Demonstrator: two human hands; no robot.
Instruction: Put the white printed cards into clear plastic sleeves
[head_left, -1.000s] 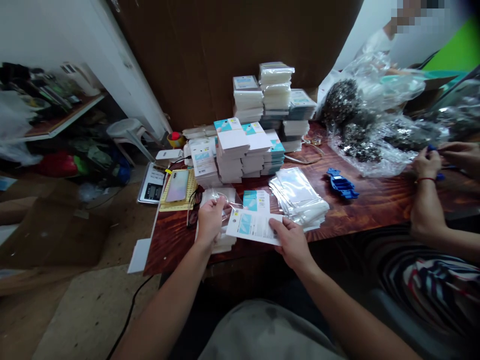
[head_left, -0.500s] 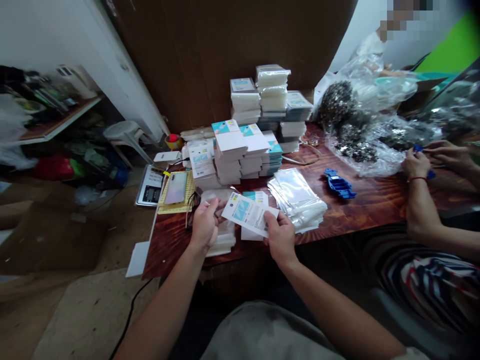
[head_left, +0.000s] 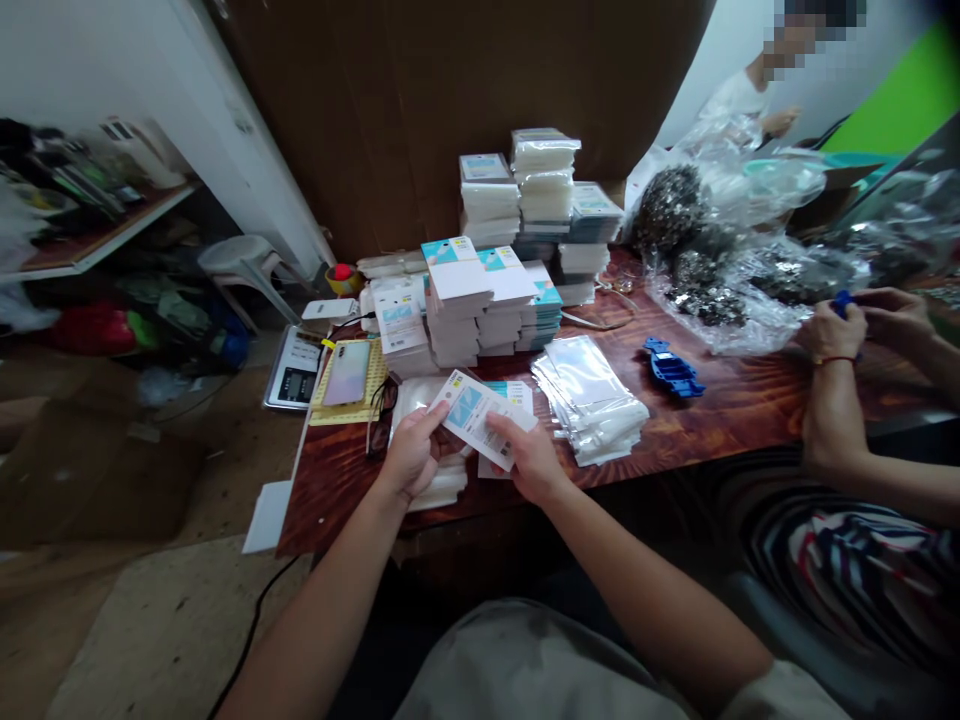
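A white printed card [head_left: 472, 412] with a blue picture is held level over the table's front part. My right hand [head_left: 529, 452] pinches its right side, thumb on top. At the card's left end, the closed fingers of my left hand [head_left: 412, 448] meet its edge; a clear bag may be between them, too blurred to tell. Beneath lie a pile of clear bags [head_left: 442, 488] and a few more cards [head_left: 519, 396], partly covered by my hands. To the right sits a stack of clear plastic sleeves [head_left: 592, 400].
Card stacks [head_left: 459, 290] and taller bagged stacks [head_left: 546, 190] stand behind. A phone [head_left: 347, 372] and glasses [head_left: 380, 410] lie left. A blue plastic part [head_left: 673, 368] lies right, near bags of metal pieces [head_left: 712, 290]. Another person's hands [head_left: 836, 330] hold a blue piece at far right.
My right hand has brought the card left and turned it somewhat, so its left end now meets my left hand. The view has shifted slightly.
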